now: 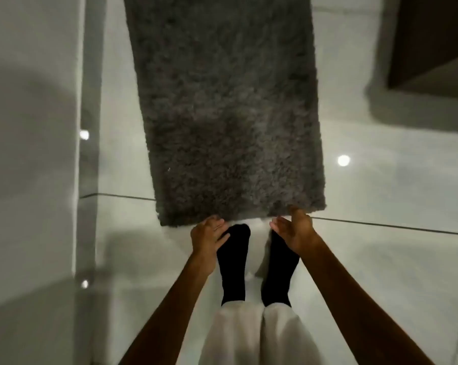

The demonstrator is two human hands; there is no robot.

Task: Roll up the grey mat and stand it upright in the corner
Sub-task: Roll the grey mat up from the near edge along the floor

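**Both hands at the near edge of the flat mat**

Your left hand [208, 235] is down at the mat's near edge, fingers spread and loosely curled, touching the fringe but not closed on it. Your right hand [295, 230] sits at the same edge nearer the right corner, palm turned inward, fingers extended, fingertips meeting the pile; it grips nothing either. Stretching away from both hands, the grey mat [227, 106] lies flat and unrolled on the glossy white floor [380, 259]. Between your hands and just behind them stand your feet in black socks [234, 262], with pale trousers [249, 335] below. Left of your left hand rises a white wall [30, 154]; far beyond your right hand sits dark brown furniture [433, 40].
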